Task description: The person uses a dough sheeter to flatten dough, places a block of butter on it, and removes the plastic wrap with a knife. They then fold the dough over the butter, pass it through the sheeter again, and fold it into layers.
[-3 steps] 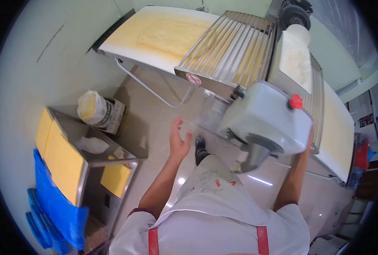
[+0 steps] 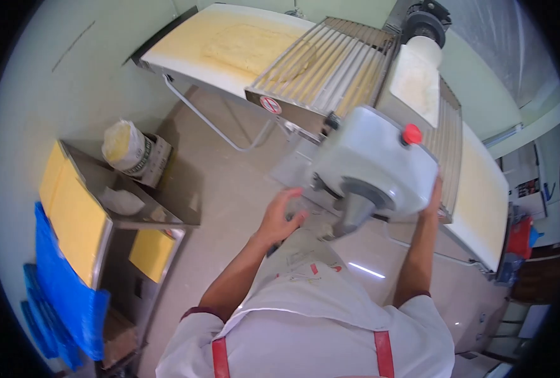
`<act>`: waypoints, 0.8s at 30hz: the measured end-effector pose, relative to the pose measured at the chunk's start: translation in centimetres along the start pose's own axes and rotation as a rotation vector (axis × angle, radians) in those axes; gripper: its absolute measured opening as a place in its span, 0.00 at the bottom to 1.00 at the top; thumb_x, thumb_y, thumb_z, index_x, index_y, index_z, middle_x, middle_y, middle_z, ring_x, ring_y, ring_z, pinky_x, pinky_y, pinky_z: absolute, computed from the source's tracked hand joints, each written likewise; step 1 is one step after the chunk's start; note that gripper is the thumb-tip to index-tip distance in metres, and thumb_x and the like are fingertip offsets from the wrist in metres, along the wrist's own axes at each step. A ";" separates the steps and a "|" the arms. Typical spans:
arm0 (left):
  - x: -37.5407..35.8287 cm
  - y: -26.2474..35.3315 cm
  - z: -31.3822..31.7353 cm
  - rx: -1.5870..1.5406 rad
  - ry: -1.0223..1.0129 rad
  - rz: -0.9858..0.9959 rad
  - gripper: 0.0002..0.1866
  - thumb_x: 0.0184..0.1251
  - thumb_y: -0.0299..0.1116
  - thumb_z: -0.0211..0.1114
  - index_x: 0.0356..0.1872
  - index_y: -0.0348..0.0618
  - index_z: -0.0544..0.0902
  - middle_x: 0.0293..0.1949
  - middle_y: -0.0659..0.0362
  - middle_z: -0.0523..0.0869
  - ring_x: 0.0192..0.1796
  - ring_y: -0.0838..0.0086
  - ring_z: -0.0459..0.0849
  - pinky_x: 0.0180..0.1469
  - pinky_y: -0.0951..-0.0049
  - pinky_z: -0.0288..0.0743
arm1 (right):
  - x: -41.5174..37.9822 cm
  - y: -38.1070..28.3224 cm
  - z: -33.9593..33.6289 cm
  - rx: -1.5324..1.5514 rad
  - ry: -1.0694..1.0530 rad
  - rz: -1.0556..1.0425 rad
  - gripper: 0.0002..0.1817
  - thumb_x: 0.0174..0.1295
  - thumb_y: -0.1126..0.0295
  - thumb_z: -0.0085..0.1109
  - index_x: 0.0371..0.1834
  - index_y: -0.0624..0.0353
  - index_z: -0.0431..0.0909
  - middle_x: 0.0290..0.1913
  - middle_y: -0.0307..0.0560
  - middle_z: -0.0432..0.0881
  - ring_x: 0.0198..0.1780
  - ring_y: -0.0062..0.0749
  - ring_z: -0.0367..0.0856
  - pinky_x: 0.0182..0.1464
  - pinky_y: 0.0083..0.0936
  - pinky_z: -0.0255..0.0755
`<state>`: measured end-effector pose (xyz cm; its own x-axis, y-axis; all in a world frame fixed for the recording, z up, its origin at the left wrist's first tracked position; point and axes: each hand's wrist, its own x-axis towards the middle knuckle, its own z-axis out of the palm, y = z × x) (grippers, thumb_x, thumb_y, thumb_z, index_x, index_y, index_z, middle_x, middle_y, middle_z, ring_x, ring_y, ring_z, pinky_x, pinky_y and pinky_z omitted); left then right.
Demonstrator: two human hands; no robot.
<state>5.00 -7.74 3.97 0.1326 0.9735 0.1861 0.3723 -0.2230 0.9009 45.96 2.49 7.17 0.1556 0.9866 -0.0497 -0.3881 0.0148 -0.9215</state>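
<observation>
In the head view, a dough sheeter's grey housing [image 2: 374,160] with a red knob [image 2: 411,133] stands in front of me. My left hand [image 2: 283,218] is in the air left of the grey handle [image 2: 354,214], fingers apart and holding nothing. Against the housing's right side rests my right hand [image 2: 435,194]; its fingers are mostly hidden behind the edge. A flat sheet of dough [image 2: 245,50] lies on the left conveyor belt [image 2: 173,51]. Beyond the housing, a metal roller guard [image 2: 330,60] covers the belt, beside a white flour-dusted tray [image 2: 418,82].
At left stands a metal stand [image 2: 154,225] with yellow panels and blue plastic [image 2: 72,283] hanging on it. A white sack [image 2: 127,146] sits in a box by the wall. The right belt [image 2: 481,195] slopes away, with red and blue items beyond.
My left hand has moved right and closer to the grey handle. My right hand stays at the housing. The whole view has shifted slightly.
</observation>
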 end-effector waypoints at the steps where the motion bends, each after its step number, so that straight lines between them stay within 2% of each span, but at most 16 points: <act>1: -0.4 1.2 2.5 -0.011 -0.136 0.070 0.36 0.52 0.35 0.74 0.63 0.38 0.70 0.60 0.46 0.75 0.64 0.63 0.74 0.62 0.64 0.68 | 0.3 -0.3 -0.1 -0.018 0.024 -0.022 0.29 0.72 0.47 0.43 0.60 0.63 0.72 0.53 0.46 0.80 0.53 0.31 0.80 0.57 0.31 0.73; 4: -1.5 3.0 11.9 -0.150 -0.057 -0.090 0.24 0.53 0.39 0.74 0.49 0.37 0.80 0.47 0.46 0.84 0.54 0.64 0.82 0.52 0.65 0.75 | 0.8 -3.2 0.4 -0.062 -0.009 -0.015 0.26 0.73 0.49 0.45 0.58 0.62 0.72 0.54 0.46 0.80 0.54 0.31 0.79 0.58 0.31 0.72; 7: -1.5 3.6 14.6 -0.053 0.255 -0.200 0.17 0.54 0.42 0.74 0.32 0.36 0.83 0.27 0.51 0.86 0.33 0.62 0.86 0.38 0.65 0.78 | 0.9 -3.3 1.6 -0.026 -0.075 -0.059 0.24 0.73 0.53 0.46 0.56 0.63 0.73 0.54 0.47 0.80 0.53 0.33 0.79 0.58 0.32 0.72; 10: -2.0 5.3 18.7 -0.249 0.538 -0.262 0.19 0.56 0.44 0.73 0.20 0.38 0.81 0.15 0.60 0.80 0.19 0.71 0.80 0.26 0.68 0.73 | 1.3 -3.5 0.6 -0.056 -0.142 -0.054 0.22 0.73 0.54 0.45 0.56 0.62 0.74 0.54 0.45 0.80 0.53 0.32 0.79 0.58 0.32 0.71; 13: -2.4 7.3 20.9 -0.558 0.540 -0.474 0.20 0.61 0.46 0.70 0.23 0.37 0.80 0.18 0.62 0.79 0.20 0.76 0.78 0.25 0.72 0.71 | 1.3 -3.7 0.7 -0.031 -0.219 -0.067 0.21 0.74 0.56 0.46 0.57 0.62 0.73 0.53 0.43 0.80 0.55 0.30 0.77 0.60 0.31 0.68; 16: -2.4 6.2 21.8 -0.547 0.577 -0.450 0.21 0.62 0.49 0.69 0.23 0.39 0.80 0.18 0.62 0.79 0.20 0.78 0.78 0.24 0.73 0.70 | 1.0 -4.1 0.6 -0.092 -0.237 -0.056 0.21 0.74 0.57 0.45 0.58 0.62 0.73 0.54 0.43 0.79 0.57 0.28 0.74 0.63 0.31 0.63; 17: -2.5 5.7 21.8 -0.585 0.538 -0.409 0.22 0.61 0.52 0.69 0.28 0.39 0.81 0.22 0.60 0.82 0.25 0.78 0.80 0.27 0.73 0.72 | 0.9 -4.2 0.6 -0.107 -0.243 -0.058 0.21 0.74 0.56 0.45 0.58 0.61 0.73 0.54 0.41 0.79 0.57 0.27 0.74 0.62 0.31 0.64; 19: -2.9 5.3 22.0 -0.817 0.523 -0.297 0.21 0.61 0.51 0.69 0.29 0.39 0.82 0.25 0.60 0.83 0.29 0.79 0.80 0.31 0.73 0.72 | 0.9 -4.2 0.8 -0.120 -0.251 -0.077 0.20 0.74 0.55 0.45 0.58 0.58 0.73 0.54 0.39 0.79 0.56 0.26 0.75 0.61 0.30 0.65; 20: -2.8 5.2 22.0 -0.930 0.515 -0.237 0.21 0.61 0.51 0.69 0.29 0.39 0.82 0.26 0.60 0.84 0.31 0.80 0.80 0.33 0.73 0.72 | 0.9 -4.2 1.0 -0.137 -0.265 -0.097 0.21 0.74 0.56 0.44 0.58 0.60 0.72 0.55 0.40 0.78 0.57 0.27 0.74 0.62 0.30 0.63; 22: -2.8 6.0 21.8 -0.847 0.603 -0.220 0.23 0.60 0.53 0.68 0.34 0.39 0.81 0.29 0.58 0.84 0.35 0.76 0.82 0.34 0.72 0.75 | 0.7 -4.1 1.0 -0.161 -0.286 -0.128 0.22 0.75 0.57 0.42 0.60 0.64 0.71 0.57 0.44 0.76 0.59 0.29 0.72 0.64 0.31 0.61; 24: -2.2 6.8 21.5 -0.773 0.633 -0.270 0.23 0.61 0.53 0.68 0.37 0.39 0.80 0.30 0.58 0.84 0.36 0.75 0.82 0.35 0.72 0.76 | 1.7 -3.5 0.0 -0.271 -0.344 -0.135 0.21 0.73 0.60 0.46 0.61 0.65 0.69 0.58 0.46 0.75 0.60 0.32 0.71 0.65 0.32 0.59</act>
<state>26.93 -12.51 1.22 -0.4580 0.8845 -0.0887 -0.4029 -0.1176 0.9076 47.62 4.16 10.26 -0.1405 0.9760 0.1665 -0.1267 0.1490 -0.9807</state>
